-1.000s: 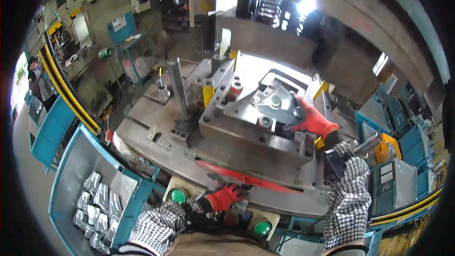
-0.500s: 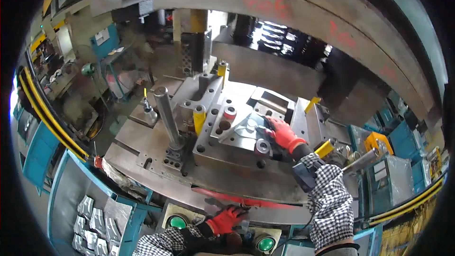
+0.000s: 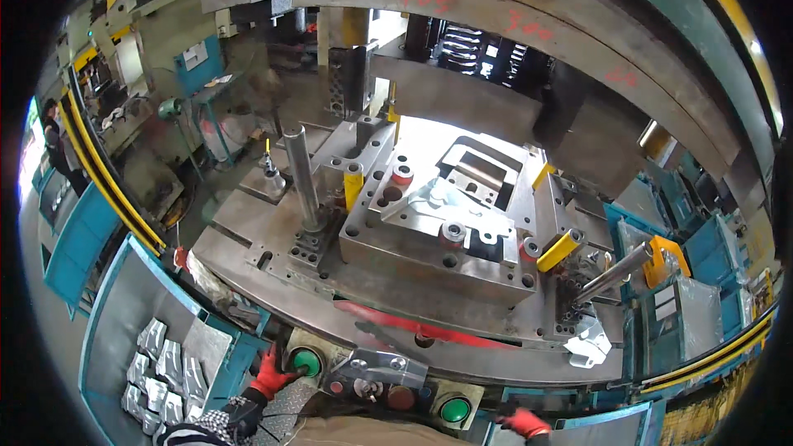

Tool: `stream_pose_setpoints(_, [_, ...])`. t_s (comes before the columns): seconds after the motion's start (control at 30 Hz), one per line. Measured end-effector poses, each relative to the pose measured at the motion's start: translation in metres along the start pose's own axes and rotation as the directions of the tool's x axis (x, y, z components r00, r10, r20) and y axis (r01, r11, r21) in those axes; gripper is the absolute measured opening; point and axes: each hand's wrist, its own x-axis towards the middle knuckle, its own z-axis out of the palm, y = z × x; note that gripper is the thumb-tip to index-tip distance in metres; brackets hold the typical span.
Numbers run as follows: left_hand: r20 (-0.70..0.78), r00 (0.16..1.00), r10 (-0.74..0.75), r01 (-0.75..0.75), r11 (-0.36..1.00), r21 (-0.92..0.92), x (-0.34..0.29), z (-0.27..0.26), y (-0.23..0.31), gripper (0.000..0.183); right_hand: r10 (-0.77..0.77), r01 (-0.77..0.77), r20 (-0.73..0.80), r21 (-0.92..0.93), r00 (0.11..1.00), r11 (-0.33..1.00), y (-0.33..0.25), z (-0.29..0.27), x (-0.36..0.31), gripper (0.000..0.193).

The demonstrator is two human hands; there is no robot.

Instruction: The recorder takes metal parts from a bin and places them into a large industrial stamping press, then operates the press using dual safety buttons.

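My left hand [image 3: 274, 375], in a red glove with dark fingertips, is at the lower left. Its fingers are spread, and the thumb reaches to the edge of the left green push button [image 3: 306, 362]. At the lower right my right hand [image 3: 525, 423], gloved the same way, hovers to the right of the right green push button [image 3: 454, 410], apart from it. Its fingers stretch leftward with nothing in them. A shiny formed sheet-metal part [image 3: 454, 205] lies on the die block [image 3: 405, 241] in front of me, touched by neither hand.
Above the die hangs the heavy press slide [image 3: 512, 0]. A steel guide post [image 3: 300, 173] stands left, another post [image 3: 615, 272] right. One metal piece [image 3: 588, 343] rests on the bed's right front edge. A blue bin [image 3: 107, 347] at left holds several metal parts.
My right hand has left the sheet-metal part on the die and come down beside the right button. My left hand has moved left, from the control panel's middle to the left button.
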Motion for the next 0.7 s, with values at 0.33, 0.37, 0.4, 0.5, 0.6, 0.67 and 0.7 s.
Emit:
stream_pose_setpoints(0.33, [-0.102,0.948,-0.303,0.268,0.927,-0.263,-0.008,0.057,-0.095,0.122,-0.048,0.265,-0.489,0.386,0.871,0.883,0.073,0.169,0.091,0.109])
stream_pose_setpoints(0.37, [-0.105,0.941,-0.323,0.285,0.919,-0.274,-0.002,0.063,-0.095,0.122,-0.013,0.258,-0.491,0.436,0.871,0.862,0.074,0.171,0.09,0.108])
stream_pose_setpoints(0.4, [-0.106,0.93,-0.351,0.31,0.908,-0.283,-0.004,0.071,-0.094,0.122,0.005,0.248,-0.48,0.464,0.877,0.851,0.073,0.172,0.084,0.111])
stream_pose_setpoints(0.5, [-0.093,0.912,-0.4,0.365,0.894,-0.26,-0.014,0.063,-0.105,0.118,-0.005,0.226,-0.405,0.501,0.914,0.836,0.05,0.166,0.072,0.125])
stream_pose_setpoints(0.6, [-0.033,0.926,-0.376,0.35,0.887,-0.303,0.01,0.075,-0.09,0.114,0.04,0.169,-0.485,0.379,0.873,0.91,0.099,0.169,0.084,0.119])
stream_pose_setpoints(0.67, [-0.044,0.931,-0.363,0.316,0.86,-0.401,0.004,0.067,-0.093,0.13,-0.059,0.277,-0.534,0.338,0.844,0.9,0.084,0.173,0.088,0.108])
stream_pose_setpoints(0.7, [-0.039,0.934,-0.356,0.308,0.854,-0.42,0.004,0.066,-0.091,0.135,-0.129,0.361,-0.572,0.313,0.81,0.878,0.083,0.172,0.089,0.1])
